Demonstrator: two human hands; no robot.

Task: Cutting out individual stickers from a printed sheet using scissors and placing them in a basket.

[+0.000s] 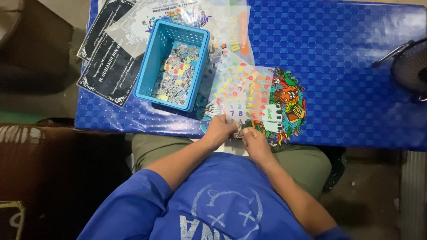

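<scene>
We have a clear sticker sheet (240, 91) covered in small coloured numbers and letters lying flat on the bench (347, 66), its near edge at the bench's front rim just in front of us. Our left hand (219, 130) rests on that near edge, the fingers curled down onto the sheet's lower left corner. Our right hand (253, 138) sits just beside it, touching or almost touching the left, with its fingers bunched together at the same edge; whether they pinch the sheet or a small piece from it we cannot tell, as the spot is too small and partly hidden.

Under the sheet's right side lies a large colourful cartoon sticker print (291, 100), with two small white labels (272, 119) on its lower left part. To the left of the sheet stands a light blue plastic basket (153, 58) holding a heap of small cut stickers (178, 73). More clear printed sheets (222, 22) lie beyond the basket, and black cards with white lettering (106, 66) lie at the bench's left end. The bench wears a blue woven-pattern cover. A dark fan (411, 66) stands at the far right edge.
</scene>
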